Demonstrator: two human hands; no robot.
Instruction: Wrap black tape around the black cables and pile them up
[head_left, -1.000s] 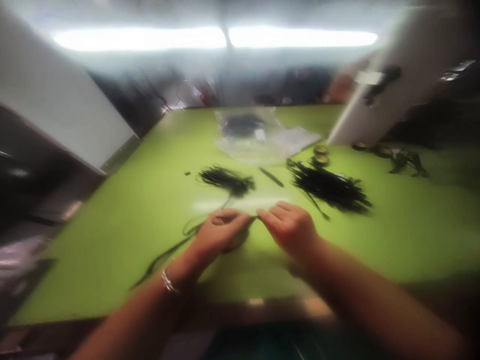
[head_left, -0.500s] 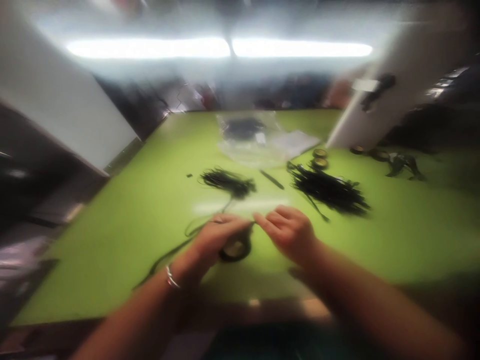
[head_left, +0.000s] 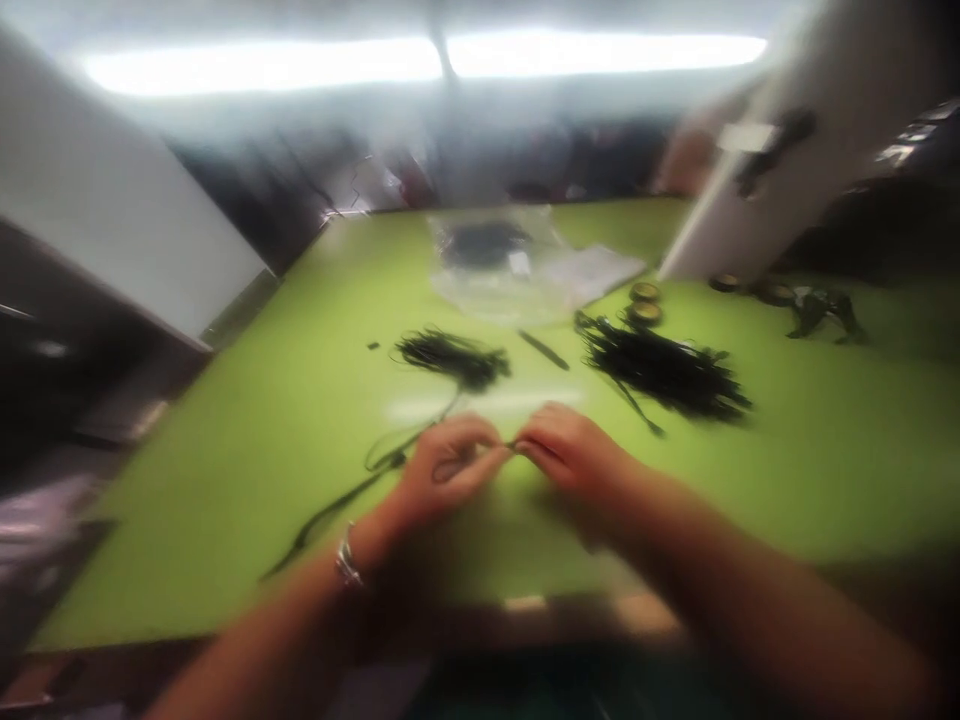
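Lower centre of frame: left hand point(head_left: 450, 465) and right hand point(head_left: 566, 445), fingertips nearly meeting above the tabletop point(head_left: 810, 470). Left thumb and fingers pinched together on a thin dark strand point(head_left: 512, 446); right fingers clamped on it too, just beside. Too blurred to say how they grip in detail. Dark loop shows inside the left palm; can't tell if it's the same piece.

Edges: near edge runs across the bottom of frame under both forearms. Left edge slants from lower left up to upper centre-left; far edge sits below the lights. Right side fades into shadow, can't place that edge.

Room to move: tight on the left, black cord point(head_left: 322, 520) lies just beyond the left wrist and its bracelet point(head_left: 347, 556). Ahead, small black bundle point(head_left: 454, 358) near the left hand, large black bundle point(head_left: 664, 375) ahead of the right, slim dark tool point(head_left: 544, 350) between them. Widest green stretches: lower right, and left of the cord.

Surface: matte green, pale glare streak mid-frame. Clear plastic bag point(head_left: 469, 300) and paper point(head_left: 600, 272) at upper centre, round rolls point(head_left: 645, 312) behind the large bundle, dark strips point(head_left: 825, 315) far right.

Room: two bright tubes point(head_left: 285, 66) across the top, grey panel point(head_left: 127, 190) upper left, pale post point(head_left: 739, 215) upper right. Background dark, smeared.
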